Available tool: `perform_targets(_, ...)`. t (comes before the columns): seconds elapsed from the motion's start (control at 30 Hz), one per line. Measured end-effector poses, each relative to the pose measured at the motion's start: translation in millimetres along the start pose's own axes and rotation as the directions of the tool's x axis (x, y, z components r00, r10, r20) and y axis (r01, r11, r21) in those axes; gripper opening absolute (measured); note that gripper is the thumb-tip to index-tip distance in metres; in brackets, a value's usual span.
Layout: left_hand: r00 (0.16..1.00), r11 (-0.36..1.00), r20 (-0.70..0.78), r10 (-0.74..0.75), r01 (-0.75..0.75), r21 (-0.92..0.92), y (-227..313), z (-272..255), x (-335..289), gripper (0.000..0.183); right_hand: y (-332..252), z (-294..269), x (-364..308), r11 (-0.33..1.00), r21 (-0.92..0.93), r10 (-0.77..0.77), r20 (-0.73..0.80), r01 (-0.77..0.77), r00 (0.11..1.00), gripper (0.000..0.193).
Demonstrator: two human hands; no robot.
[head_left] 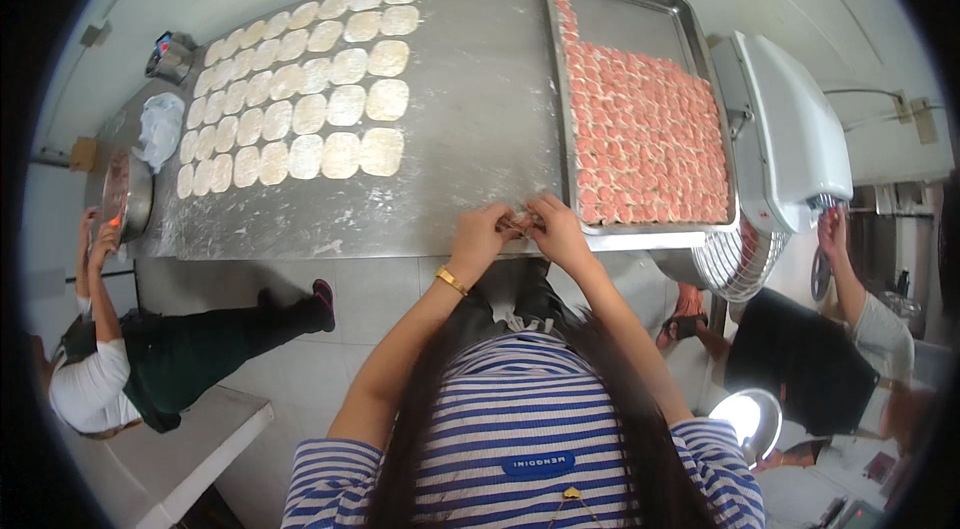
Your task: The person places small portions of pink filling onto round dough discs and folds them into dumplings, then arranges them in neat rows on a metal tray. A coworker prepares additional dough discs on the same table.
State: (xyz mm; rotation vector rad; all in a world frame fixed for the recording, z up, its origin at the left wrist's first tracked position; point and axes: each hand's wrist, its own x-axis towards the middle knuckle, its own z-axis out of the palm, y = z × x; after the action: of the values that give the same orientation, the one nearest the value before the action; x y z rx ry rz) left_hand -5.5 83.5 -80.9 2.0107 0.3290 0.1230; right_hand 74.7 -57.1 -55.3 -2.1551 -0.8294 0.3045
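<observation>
At the table's front edge, my left hand (480, 231) and my right hand (562, 229) meet with fingers closed around a small dumpling (519, 219), its pale dough and some pinkish filling showing between the fingertips. Fingers cover most of it. Close by my right hand lies a metal tray (566, 109) packed with rows of open-topped dumplings (650, 144) with pink filling. Farther off to the left, flour-dusted round dough wrappers (304, 111) are laid out in several rows on the steel table (480, 79).
A white mixer (785, 129) with a wire guard (738, 259) stands right of the tray. At the left are a metal bowl (138, 199) held by one co-worker (100, 369), and a plastic bag (160, 129). Another person (800, 359) reaches toward the mixer.
</observation>
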Motion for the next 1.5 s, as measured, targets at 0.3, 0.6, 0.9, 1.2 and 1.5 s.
perform_targets(0.3, 1.000, 1.000, -0.008, 0.027, -0.027, 0.012, -3.7, -7.1, 1.2, 0.026, 1.9, 11.0, 5.5, 0.998, 0.033, -0.047, -0.007, 0.048, 0.999, 0.023)
perform_targets(0.6, 0.998, 0.998, 0.045, -0.037, 0.040, -0.057, -8.2, -6.2, 4.4, 0.026, 12.4, 5.7, 0.4, 0.992, -0.088, -0.085, 0.010, 0.086, 0.996, 0.047)
perform_targets(0.9, 0.997, 0.998, 0.076, 0.015, -0.010, -0.062, 4.1, -6.8, 9.8, 0.022, 2.9, 8.1, -0.3, 0.996, 0.050, -0.067, -0.078, 0.071, 0.995, 0.021)
perform_targets(1.2, 0.987, 0.989, 0.072, 0.142, -0.144, 0.022, -2.8, -9.3, 0.7, 0.020, -2.8, 20.8, -11.0, 0.996, -0.045, -0.083, -0.060, 0.080, 0.995, 0.018)
perform_targets(1.5, 0.999, 0.999, 0.039, 0.018, -0.017, -0.035, -28.1, -29.7, 1.1, 0.026, 2.2, 21.9, -13.1, 0.983, -0.165, -0.075, 0.060, 0.084, 0.995, 0.042)
